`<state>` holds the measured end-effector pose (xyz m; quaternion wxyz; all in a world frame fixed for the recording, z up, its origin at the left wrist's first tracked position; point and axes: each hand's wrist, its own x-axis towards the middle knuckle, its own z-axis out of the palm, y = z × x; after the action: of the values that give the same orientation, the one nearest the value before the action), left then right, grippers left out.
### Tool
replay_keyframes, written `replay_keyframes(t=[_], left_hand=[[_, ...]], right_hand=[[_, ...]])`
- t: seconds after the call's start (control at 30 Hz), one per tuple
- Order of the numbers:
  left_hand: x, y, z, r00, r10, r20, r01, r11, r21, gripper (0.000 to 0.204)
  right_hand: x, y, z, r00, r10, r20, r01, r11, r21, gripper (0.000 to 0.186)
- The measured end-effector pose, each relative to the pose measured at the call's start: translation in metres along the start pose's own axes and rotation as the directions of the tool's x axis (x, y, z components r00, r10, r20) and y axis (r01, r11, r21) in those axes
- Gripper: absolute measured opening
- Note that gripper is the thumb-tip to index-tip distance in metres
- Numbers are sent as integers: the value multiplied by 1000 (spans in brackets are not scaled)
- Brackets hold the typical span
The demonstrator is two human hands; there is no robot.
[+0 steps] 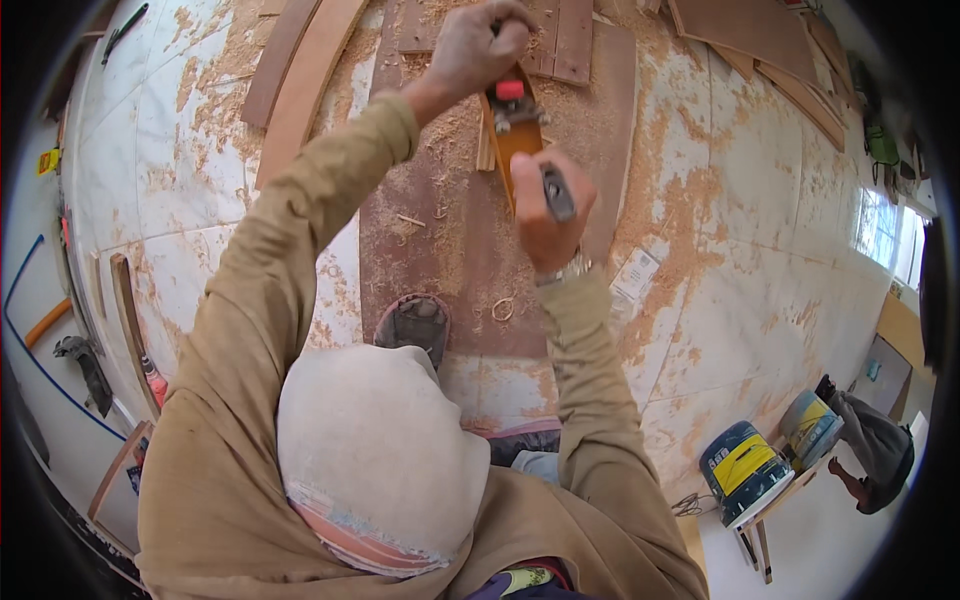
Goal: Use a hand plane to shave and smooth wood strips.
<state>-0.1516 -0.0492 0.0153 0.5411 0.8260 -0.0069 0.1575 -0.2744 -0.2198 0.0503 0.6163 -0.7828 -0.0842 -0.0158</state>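
A hand plane point(526, 143) with an orange-brown body is held at the upper centre of the frame, slanted beside and partly over a pale wood strip point(486, 150). Its dark rear handle point(558, 192) is grasped by the fingers of the right hand point(552, 222), while its front end is gripped by the curled fingers of the left hand point(472, 48), near the top edge. Whether the strip is touched by the blade cannot be told. A brown board point(405, 235) is spread beneath, strewn with shavings. Long planks point(312, 85) are laid at upper left; two buckets point(742, 468) are seen at lower right.
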Motion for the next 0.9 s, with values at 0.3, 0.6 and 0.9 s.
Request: replay_keyframes(t=[0.3, 0.6, 0.9], left_hand=[[19, 3, 0, 995, -36, 88, 27, 994, 107, 23], [-103, 11, -1, 992, 124, 0, -123, 985, -122, 22], [86, -22, -4, 993, 113, -20, -114, 993, -35, 21]], right_hand=[[14, 18, 6, 999, 11, -46, -11, 1000, 18, 28], [-92, -31, -15, 999, 5, 44, -2, 998, -65, 23], [78, 18, 30, 994, -85, -64, 83, 996, -41, 27]])
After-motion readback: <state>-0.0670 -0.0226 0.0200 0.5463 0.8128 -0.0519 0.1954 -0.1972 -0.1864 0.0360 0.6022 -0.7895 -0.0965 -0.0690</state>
